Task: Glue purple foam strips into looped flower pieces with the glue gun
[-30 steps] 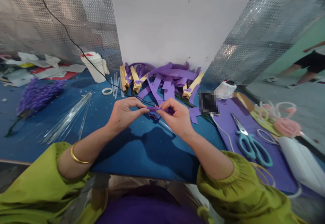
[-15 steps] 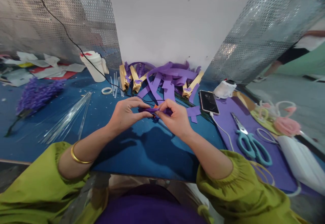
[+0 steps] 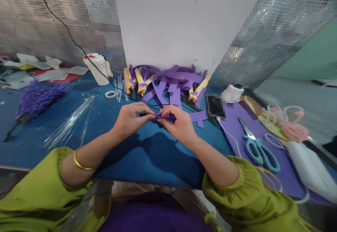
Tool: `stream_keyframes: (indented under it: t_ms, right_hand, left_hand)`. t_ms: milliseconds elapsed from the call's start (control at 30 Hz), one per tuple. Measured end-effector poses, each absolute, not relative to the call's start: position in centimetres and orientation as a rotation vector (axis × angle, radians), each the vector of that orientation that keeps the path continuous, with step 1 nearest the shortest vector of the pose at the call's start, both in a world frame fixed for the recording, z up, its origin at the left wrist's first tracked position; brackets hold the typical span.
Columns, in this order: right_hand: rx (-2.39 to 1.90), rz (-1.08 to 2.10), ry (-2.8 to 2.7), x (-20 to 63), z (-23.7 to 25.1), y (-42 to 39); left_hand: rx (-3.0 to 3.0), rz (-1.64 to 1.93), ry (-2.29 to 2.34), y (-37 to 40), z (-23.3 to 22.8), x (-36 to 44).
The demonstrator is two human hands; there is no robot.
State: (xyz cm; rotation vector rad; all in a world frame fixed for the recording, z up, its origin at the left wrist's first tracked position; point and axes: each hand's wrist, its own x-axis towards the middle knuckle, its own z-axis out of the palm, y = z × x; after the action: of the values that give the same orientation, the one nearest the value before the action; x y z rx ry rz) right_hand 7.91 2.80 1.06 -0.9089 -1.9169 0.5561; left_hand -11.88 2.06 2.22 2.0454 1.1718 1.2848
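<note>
Pinching a small purple paper strip, the left hand and right hand are now pressing closer together, folding it tighter, near the teal scissors.

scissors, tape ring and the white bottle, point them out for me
scissors (image 3: 259,150), head view, on the teal handles
tape ring (image 3: 111,94), head view, on the ring's near edge
white bottle (image 3: 97,70), head view, on the middle of its body
</note>
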Motion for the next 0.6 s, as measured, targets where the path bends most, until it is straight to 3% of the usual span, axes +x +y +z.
stream_keyframes:
  t_ms: [600]
  right_hand:
    - [-0.9, 0.519, -2.002, 7.7, 0.3, 3.1]
  left_hand:
    - [2.087, 1.213, 1.156, 2.5, 1.6, -12.4]
